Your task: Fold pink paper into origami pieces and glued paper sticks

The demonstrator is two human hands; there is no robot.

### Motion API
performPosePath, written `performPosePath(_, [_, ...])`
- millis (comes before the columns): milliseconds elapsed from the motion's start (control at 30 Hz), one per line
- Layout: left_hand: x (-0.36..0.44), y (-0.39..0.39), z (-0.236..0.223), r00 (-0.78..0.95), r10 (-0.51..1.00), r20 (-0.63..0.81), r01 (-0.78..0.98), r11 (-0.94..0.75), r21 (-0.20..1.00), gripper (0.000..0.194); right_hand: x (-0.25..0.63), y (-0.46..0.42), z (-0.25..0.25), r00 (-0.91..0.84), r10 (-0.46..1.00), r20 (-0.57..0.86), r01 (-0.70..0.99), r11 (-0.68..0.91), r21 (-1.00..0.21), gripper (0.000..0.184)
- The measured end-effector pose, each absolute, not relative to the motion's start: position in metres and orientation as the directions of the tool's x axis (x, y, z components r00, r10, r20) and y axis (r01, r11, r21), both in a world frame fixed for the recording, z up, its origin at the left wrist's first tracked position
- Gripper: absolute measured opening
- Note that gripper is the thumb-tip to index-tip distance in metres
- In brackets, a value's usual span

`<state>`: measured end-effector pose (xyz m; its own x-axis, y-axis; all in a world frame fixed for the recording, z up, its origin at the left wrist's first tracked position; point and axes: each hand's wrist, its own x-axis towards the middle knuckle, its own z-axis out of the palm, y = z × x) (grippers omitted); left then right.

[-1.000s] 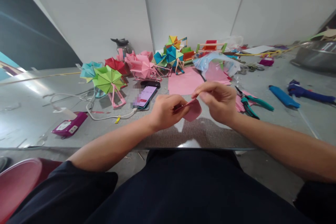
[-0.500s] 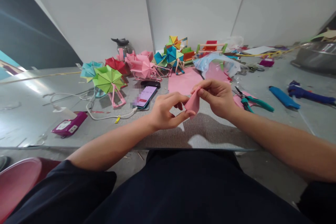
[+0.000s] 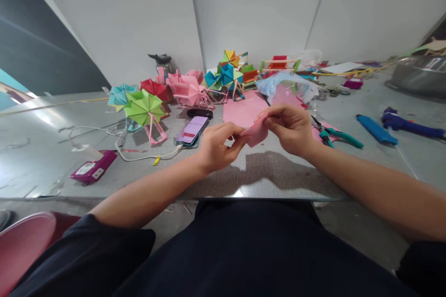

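Observation:
A small folded piece of pink paper [image 3: 257, 133] is held up above the table's front part, between both hands. My left hand [image 3: 220, 145] pinches its left corner with thumb and fingers. At the upper right edge, my right hand [image 3: 290, 129] grips the paper between thumb and forefinger. Behind the hands lies a larger sheet of pink paper [image 3: 240, 107]. Cutting pliers with teal handles [image 3: 343, 137] rest just right of my right hand, partly over another pink piece. To the left of my left hand lies a phone [image 3: 195, 129] with its screen lit.
Folded-paper wheels, among them a green one [image 3: 143, 106] and a pink one [image 3: 190, 90], stand at the back left. A purple power socket [image 3: 94, 167] with a white cable sits at left. Farther right are a blue sleeve-like object [image 3: 377, 129], a dark-blue tool [image 3: 411, 124] and a metal pot [image 3: 420, 74].
The pink paper has turned from hanging steeply to lying flatter between the hands. My left fingers have closed together on its left corner.

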<state>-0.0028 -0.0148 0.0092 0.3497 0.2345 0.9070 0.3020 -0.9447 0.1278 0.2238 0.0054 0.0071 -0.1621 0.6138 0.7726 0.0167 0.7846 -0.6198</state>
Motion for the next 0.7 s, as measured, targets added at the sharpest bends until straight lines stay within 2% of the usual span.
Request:
performPosePath(133, [-0.002, -0.0131, 0.0084, 0.339, 0.236, 0.911, 0.296, -0.946, 0.135, 0.008, 0.225, 0.0083, 0.0034, -0.143, 0.618, 0.773, 0.05, 0.785, -0.618, 0.019])
performPosePath(300, [-0.0037, -0.0121, 0.0073, 0.311, 0.311, 0.898, 0.348, -0.917, 0.197, 0.008, 0.2234, 0.0081, 0.0011, -0.12, 0.613, 0.781, 0.094, 0.79, -0.606, 0.017])
performPosePath(433, [-0.0049, -0.0111, 0.0084, 0.294, 0.343, 0.892, 0.357, -0.905, 0.231, 0.01, 0.2227, 0.0063, 0.0014, -0.099, 0.56, 0.823, 0.128, 0.827, -0.547, 0.01])
performPosePath(700, [-0.0029, -0.0122, 0.0136, 0.296, 0.302, 0.906, 0.331, -0.922, 0.2, 0.012, 0.2197, 0.0035, 0.0036, -0.059, 0.42, 0.906, 0.158, 0.9, -0.407, 0.006])
